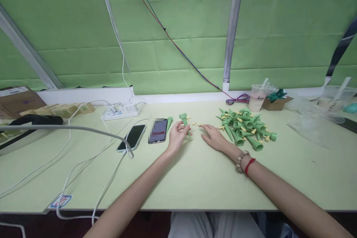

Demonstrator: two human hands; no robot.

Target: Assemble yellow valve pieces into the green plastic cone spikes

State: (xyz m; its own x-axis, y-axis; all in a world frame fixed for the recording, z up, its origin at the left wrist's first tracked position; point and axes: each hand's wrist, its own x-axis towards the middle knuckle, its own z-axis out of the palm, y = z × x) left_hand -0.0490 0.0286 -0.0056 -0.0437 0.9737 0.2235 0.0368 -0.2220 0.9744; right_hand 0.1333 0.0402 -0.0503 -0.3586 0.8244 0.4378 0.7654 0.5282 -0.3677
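The left hand (178, 136) grasps one cone (183, 118) between thumb and fingers, just above the table (223, 189). The cone's long axis leans a little off vertical: its wide end points to 11 o'clock, its narrow end to 5. At 1 o'clock from the hand, a yellow piece (189, 118) shows beside the cone; whether they are joined I cannot tell. The right hand (214, 137), at 3 o'clock from the left, is palm down and loose, fingers stretched towards 10. Near its fingertips lie at least two small yellow bits (193, 124); contact is too small to make out. Two bands, one beaded bracelet (242, 161) and one red cord (250, 166), circle the right wrist.

A second cone (169, 122) lies at 10 o'clock from the left hand, wide end to 12, tip to 7, right beside a phone (158, 131). Another phone (134, 137) lies farther out at 9; two phones in all. Between 2 and 3 o'clock from the right hand sits a heap (245, 124) of cones, pointing every way, too tangled to count. Beyond it, at 1, stands one of two cups (256, 100).
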